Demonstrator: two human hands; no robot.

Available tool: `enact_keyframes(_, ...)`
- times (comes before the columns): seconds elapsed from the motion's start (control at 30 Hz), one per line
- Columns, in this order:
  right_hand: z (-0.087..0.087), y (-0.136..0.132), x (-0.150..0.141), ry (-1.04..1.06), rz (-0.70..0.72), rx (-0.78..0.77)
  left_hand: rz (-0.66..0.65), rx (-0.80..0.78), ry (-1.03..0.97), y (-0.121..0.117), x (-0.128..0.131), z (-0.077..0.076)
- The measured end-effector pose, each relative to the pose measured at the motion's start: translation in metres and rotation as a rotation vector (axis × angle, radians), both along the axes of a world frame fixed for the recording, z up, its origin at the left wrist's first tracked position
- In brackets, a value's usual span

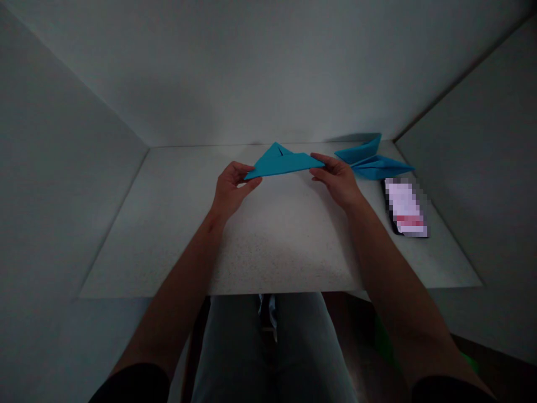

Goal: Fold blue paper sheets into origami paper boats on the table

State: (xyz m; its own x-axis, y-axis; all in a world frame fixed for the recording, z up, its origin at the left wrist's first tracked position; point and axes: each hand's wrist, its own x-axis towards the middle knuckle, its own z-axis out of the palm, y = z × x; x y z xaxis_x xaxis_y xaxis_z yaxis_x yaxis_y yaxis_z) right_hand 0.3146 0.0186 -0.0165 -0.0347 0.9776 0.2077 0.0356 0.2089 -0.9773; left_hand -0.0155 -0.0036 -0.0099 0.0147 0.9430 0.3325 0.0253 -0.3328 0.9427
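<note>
A folded sheet of blue paper [285, 163] is held up over the desk, its long straight crease toward me and a triangular peak pointing away. My left hand [233, 184] pinches its left corner between thumb and fingers. At the other end, my right hand [338, 178] grips the right corner the same way. Beyond my right hand lies a blue folded paper plane [377, 162] with its wings spread, close to the back wall.
A phone [406, 208] with a lit, blurred screen rests at the right of the white desk [277, 246]. Walls close in the desk at the back [260, 73], left and right. My legs [272, 347] are under the front edge.
</note>
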Motion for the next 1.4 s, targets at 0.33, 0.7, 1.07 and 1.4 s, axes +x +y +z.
enact_keyframes(0.33, 0.005, -0.003, -0.007, -0.017, 0.028, 0.07, 0.097, -0.059, 0.087, 0.002, 0.001, -0.007)
enact_keyframes(0.7, -0.001, 0.0, -0.012, -0.074, -0.03, 0.041, 0.172, 0.013, 0.227, -0.012, 0.006, 0.002)
enact_keyframes(1.07, 0.013, -0.017, -0.024, -0.276, -0.108, 0.278, -0.247, 0.073, 0.523, -0.022, 0.008, 0.01)
enact_keyframes(1.4, 0.024, -0.029, -0.028, -0.468, 0.056, 0.492, -0.088, 0.1, 0.453, -0.017, 0.007, 0.003)
